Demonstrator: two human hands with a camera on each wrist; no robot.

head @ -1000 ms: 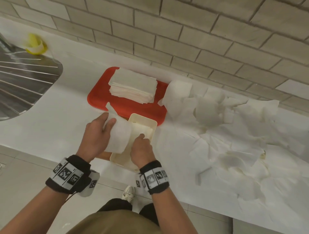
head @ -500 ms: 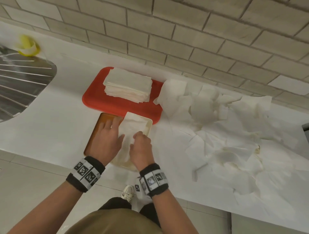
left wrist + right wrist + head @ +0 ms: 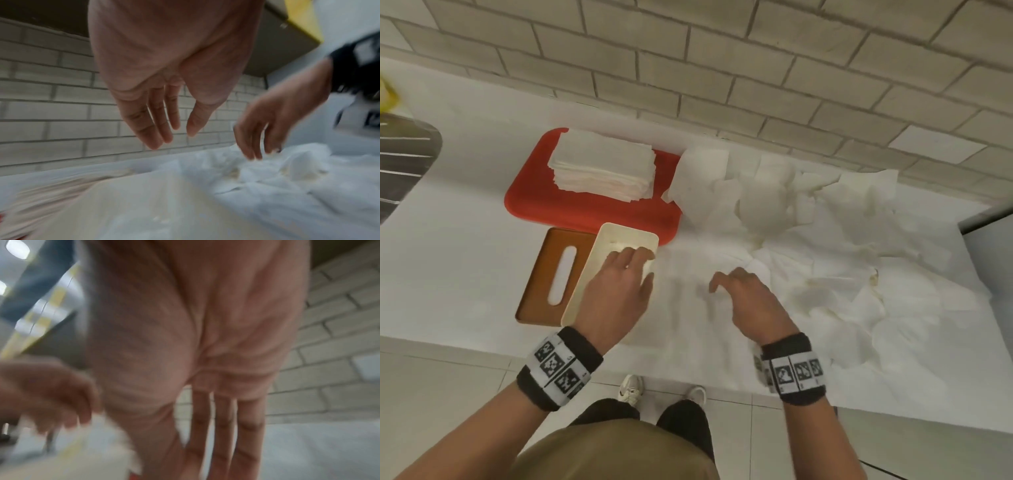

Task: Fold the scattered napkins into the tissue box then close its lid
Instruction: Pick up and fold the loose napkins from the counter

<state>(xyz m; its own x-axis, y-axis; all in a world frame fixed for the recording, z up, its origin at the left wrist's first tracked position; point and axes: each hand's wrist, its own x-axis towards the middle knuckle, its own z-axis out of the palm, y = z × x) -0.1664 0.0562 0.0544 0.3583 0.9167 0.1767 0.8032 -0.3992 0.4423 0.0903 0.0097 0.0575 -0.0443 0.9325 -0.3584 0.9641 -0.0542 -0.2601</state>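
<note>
The cream tissue box [image 3: 616,236] stands open on the white counter, with folded white napkin inside. Its brown lid [image 3: 551,274] with a long slot lies flat to the box's left. My left hand [image 3: 633,263] hovers over the box's right half, fingers straight and empty; the left wrist view shows the same left hand [image 3: 170,129] held above the box [image 3: 144,203]. My right hand [image 3: 726,281] is over the counter to the box's right, fingers loosely spread, holding nothing, near the scattered napkins [image 3: 825,240]. The right wrist view shows this right hand [image 3: 216,434] blurred, with straight fingers.
A red tray [image 3: 534,192] behind the box carries a neat stack of folded napkins [image 3: 602,168]. A steel sink drainer [image 3: 400,164] lies at the far left. A brick wall [image 3: 722,68] backs the counter. The counter's front edge runs just below my wrists.
Both hands let go of the napkin, which now lies in the box. My right hand moved right toward the scattered napkins, my left hand lifted off the box, and the lid is now uncovered.
</note>
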